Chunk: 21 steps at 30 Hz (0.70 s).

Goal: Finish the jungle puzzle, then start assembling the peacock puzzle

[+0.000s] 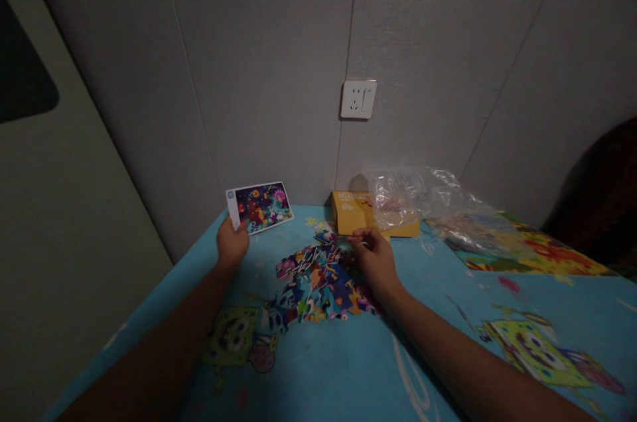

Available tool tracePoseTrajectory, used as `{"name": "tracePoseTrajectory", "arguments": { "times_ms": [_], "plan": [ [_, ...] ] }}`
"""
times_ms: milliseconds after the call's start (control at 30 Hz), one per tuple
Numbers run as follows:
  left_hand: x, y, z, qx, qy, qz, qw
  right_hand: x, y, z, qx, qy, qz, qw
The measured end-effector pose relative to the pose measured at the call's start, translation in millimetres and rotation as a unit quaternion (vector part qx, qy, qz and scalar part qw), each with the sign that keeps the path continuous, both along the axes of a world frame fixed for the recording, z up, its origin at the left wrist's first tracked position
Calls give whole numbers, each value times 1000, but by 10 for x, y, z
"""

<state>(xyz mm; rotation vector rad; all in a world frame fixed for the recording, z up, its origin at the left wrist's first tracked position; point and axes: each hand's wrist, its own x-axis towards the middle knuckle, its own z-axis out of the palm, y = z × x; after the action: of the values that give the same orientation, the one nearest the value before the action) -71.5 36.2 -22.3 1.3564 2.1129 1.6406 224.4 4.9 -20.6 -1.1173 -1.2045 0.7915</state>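
My left hand grips the lower left corner of a picture card, a white-bordered print of a colourful dark scene, tilted up near the wall. A heap of loose jigsaw puzzle pieces lies on the blue cloth between my arms. At the heap's upper right edge, my right hand has its fingers pinched together. Whatever may be between those fingertips is too small and dark to make out.
Behind my right hand lies a yellow box, partly covered by a crumpled clear plastic bag. A colourful printed sheet lies to the right. The cartoon-printed blue tablecloth meets a grey wall with a white socket.
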Motion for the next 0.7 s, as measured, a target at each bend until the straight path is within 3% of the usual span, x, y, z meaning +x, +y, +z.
{"name": "tracePoseTrajectory", "arguments": {
  "times_ms": [167,333,533,700],
  "plan": [
    [-111,147,-55,-57,59,13,997,-8,-31,26,4,-5,-4,1000],
    [-152,452,-31,-97,91,8,991,-54,-123,70,13,-15,13,1000],
    [-194,903,-13,-114,90,-61,988,-64,-108,37,3,-3,19,1000],
    [-261,1149,-73,-113,66,-89,987,-67,-76,22,6,-14,21,1000]
  ]
}}
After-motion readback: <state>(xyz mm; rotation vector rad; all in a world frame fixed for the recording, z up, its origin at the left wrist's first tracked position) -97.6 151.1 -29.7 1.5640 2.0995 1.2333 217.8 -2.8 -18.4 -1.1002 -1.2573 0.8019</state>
